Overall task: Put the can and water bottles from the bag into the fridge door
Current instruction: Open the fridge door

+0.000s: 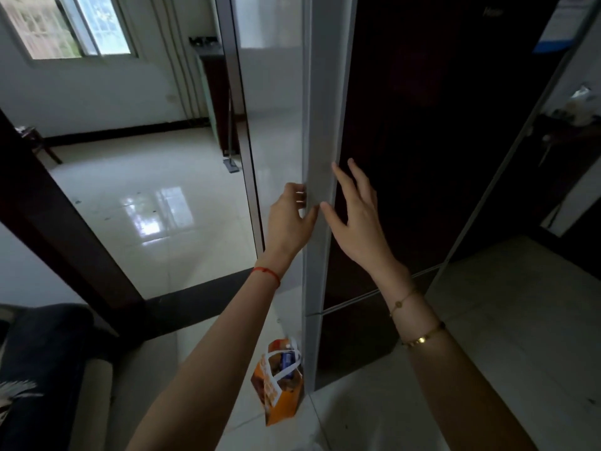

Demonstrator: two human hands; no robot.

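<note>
A home — tall dark fridge [422, 157], glossy tiled floor [156, 203], barred window [68, 24], mop [230, 141] by wall.

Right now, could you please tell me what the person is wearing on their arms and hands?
Both arms are bare, with no sleeves or gloves in view. The left hand has a thin red string bracelet at its wrist. The right hand has a fine gold chain with a small round charm at its wrist, and a gold bangle further up the forearm.

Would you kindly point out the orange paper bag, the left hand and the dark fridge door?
orange paper bag [276, 392]: head view, front panel.
left hand [287, 219]: head view, back of hand.
dark fridge door [422, 141]: head view, glossy front.
</note>
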